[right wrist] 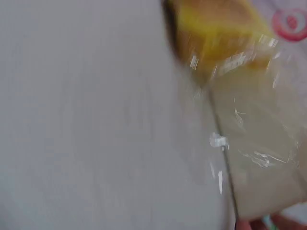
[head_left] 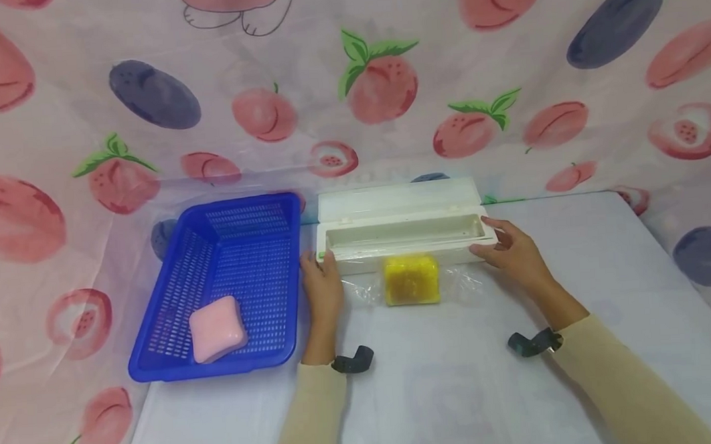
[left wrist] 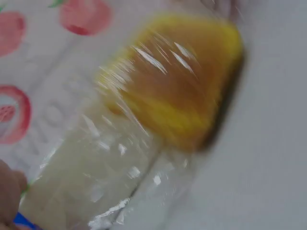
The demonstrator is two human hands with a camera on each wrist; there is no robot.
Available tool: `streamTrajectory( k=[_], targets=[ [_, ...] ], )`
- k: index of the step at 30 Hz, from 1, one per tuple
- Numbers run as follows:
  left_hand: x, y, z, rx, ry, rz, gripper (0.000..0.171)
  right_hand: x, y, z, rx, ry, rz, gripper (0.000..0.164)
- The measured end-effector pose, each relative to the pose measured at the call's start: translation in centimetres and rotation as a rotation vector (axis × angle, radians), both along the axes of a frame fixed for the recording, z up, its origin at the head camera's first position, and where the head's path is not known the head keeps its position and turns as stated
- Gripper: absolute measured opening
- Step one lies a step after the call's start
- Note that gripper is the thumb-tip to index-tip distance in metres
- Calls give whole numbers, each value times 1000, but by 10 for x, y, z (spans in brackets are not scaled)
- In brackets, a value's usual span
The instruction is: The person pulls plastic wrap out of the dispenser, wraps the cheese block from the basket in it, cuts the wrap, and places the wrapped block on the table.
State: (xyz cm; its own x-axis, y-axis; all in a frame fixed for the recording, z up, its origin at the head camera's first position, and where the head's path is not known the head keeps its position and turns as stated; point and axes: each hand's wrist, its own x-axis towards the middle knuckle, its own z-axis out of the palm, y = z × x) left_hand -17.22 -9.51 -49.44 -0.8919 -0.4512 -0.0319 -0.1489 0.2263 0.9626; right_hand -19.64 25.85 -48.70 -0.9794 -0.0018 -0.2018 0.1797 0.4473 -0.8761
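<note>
A long white cling film dispenser [head_left: 407, 254] lies at the back of the table, its lid [head_left: 399, 198] raised. My left hand [head_left: 324, 292] holds its left end, the thumb on the front corner. At the other end my right hand [head_left: 517, 257] grips it, thumb in front and fingers behind. Clear cling film [left wrist: 103, 158] stretches along the dispenser's front and over a yellow bar of soap [head_left: 411, 281] with an amber middle, which sits directly before it. Both wrist views are blurred and show only fingertips at the dispenser's ends.
To the left stands a blue slotted basket [head_left: 246, 268] with a pink bar of soap [head_left: 217, 328] inside, its right side close to my left hand. A fruit-patterned cloth [head_left: 387, 140] hangs behind the table [head_left: 449, 391].
</note>
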Motion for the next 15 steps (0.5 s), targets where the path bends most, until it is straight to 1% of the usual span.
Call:
streamTrajectory(
  k=[1, 2, 3, 5, 6, 8, 9, 11, 13, 15],
  targets=[
    [4, -1, 0, 78, -27, -20, 62, 3, -3, 1, -62, -49, -3, 98],
    [8, -2, -1, 143, -65, -38, 68, 7, -5, 3, -146, -107, -19, 102],
    [13, -3, -2, 188, -96, -56, 73, 12, -8, 4, -221, -169, -50, 105],
    [23, -3, -5, 261, -157, -86, 82, 22, -13, 7, -391, -279, -141, 111],
    [28, -3, -6, 287, -170, -100, 84, 27, -16, 8, -473, -321, -187, 113],
    [35, -2, -8, 352, -166, -124, 83, 37, -21, 10, -561, -393, -224, 116],
    [37, -2, -10, 396, -150, -141, 81, 41, -23, 11, -563, -416, -209, 115],
    [38, -3, -13, 482, -125, -180, 72, 46, -29, 12, -548, -449, -134, 107],
    [36, -5, -15, 581, -93, -242, 61, 46, -34, 12, -488, -463, -18, 96],
    [31, -7, -18, 693, -79, -315, 49, 43, -39, 11, -397, -456, 87, 88]
  ],
)
